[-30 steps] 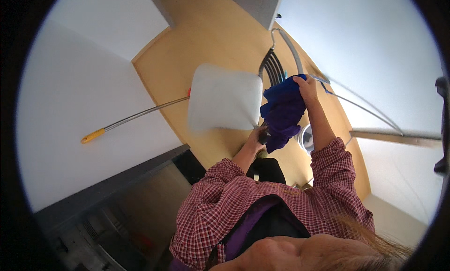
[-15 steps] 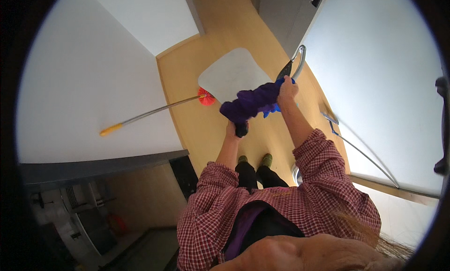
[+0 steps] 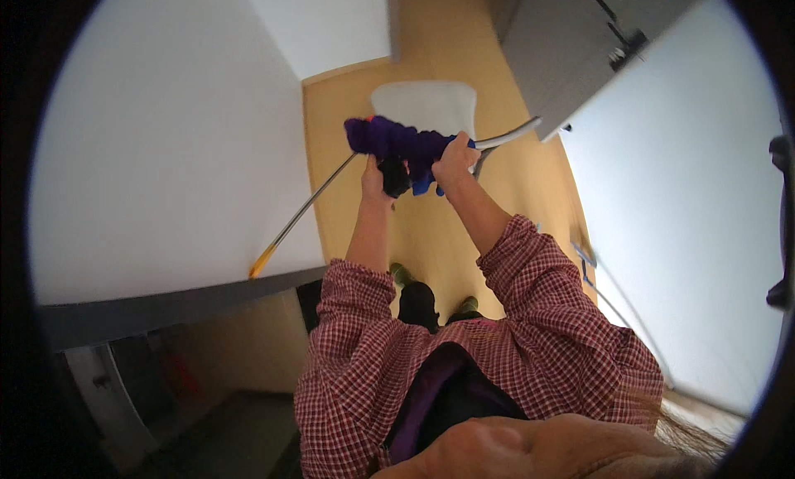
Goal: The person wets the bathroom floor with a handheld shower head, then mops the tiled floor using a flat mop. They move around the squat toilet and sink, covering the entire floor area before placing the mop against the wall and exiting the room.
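A chair with a whitish seat [image 3: 426,105] stands in front of me, and bunched purple cloth [image 3: 406,139] lies along what looks like its back. Both my hands are closed at this cloth-covered part. My left hand [image 3: 377,181] grips its left end, beside a black piece of cloth [image 3: 395,178]. Near the right end my right hand [image 3: 455,160] is wrapped around it, next to blue cloth [image 3: 422,183]. A curved silver tube [image 3: 512,136], seemingly part of the chair's frame, sticks out past my right hand. The cloth hides the back itself.
A long-handled tool [image 3: 306,210] with a yellow grip leans at the left wall [image 3: 207,148]; its red head is mostly hidden behind the cloth. A blue-headed pole [image 3: 586,264] leans at the right wall. My feet stand on the wooden floor [image 3: 348,231].
The cloth-covered part and both my hands have shifted up and left in view, and the seat has turned with them. My feet are farther apart. The view has turned slightly.
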Tool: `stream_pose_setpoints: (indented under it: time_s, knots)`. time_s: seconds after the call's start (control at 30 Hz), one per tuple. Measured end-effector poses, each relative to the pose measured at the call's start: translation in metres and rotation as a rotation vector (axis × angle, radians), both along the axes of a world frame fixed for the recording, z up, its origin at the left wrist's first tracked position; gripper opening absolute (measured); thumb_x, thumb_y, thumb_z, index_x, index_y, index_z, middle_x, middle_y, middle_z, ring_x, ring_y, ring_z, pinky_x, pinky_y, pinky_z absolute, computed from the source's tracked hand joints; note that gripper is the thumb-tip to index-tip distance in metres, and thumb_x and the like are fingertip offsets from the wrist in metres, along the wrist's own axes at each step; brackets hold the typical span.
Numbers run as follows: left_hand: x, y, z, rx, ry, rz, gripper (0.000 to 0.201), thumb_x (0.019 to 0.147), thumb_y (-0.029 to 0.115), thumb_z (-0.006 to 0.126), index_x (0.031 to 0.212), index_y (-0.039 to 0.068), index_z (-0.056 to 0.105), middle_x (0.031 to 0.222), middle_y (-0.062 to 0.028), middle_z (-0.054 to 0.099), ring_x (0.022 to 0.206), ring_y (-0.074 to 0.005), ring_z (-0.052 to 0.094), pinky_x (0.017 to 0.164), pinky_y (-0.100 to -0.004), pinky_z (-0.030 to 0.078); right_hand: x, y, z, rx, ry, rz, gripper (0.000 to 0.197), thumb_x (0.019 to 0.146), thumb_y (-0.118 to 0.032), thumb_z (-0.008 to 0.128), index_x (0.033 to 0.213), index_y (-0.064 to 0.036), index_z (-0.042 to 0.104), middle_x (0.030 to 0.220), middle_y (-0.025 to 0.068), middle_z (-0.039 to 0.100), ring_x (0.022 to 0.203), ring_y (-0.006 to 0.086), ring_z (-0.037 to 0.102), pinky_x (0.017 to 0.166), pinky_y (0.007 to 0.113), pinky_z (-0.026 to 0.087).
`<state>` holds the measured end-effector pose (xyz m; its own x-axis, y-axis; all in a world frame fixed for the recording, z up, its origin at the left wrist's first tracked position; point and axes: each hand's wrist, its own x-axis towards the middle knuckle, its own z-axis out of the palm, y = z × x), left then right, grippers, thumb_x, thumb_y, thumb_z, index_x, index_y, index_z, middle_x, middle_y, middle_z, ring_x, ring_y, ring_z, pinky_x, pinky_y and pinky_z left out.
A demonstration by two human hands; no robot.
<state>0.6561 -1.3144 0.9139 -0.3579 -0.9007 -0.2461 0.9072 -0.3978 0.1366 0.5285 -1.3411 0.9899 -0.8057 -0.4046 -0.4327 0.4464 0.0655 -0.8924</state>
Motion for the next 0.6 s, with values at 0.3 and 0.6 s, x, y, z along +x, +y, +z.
stream_pose_setpoints:
  time_s: [0.3,0.6]
  knots:
    - [-0.045,0.108,-0.147,0.319,-0.406,-0.155,0.042,0.088,-0.002,0.045,0.129,0.006,0.042,0.095,-0.0151,0.052,0.075,-0.0339,0.061,0.063,-0.0435,0.056,-0.133,-0.018,-0.058,-0.446,-0.523,0.109,0.055,0.084,-0.027,0.06,0.124,0.002,0.035,0.122,0.0194,0.045,0.107,0.0374,0.051,0.081,0.051,0.053]
    - [-0.064,0.245,-0.204,0.493,-0.659,-0.232,0.043,0.084,0.011,0.057,0.124,0.001,0.044,0.087,-0.0127,0.056,0.07,-0.0291,0.061,0.061,-0.0426,0.054,-0.325,-0.047,-0.015,-0.658,-0.564,0.19,0.044,0.089,-0.023,0.049,0.12,0.0055,0.037,0.119,0.023,0.047,0.104,0.0381,0.053,0.083,0.052,0.053]
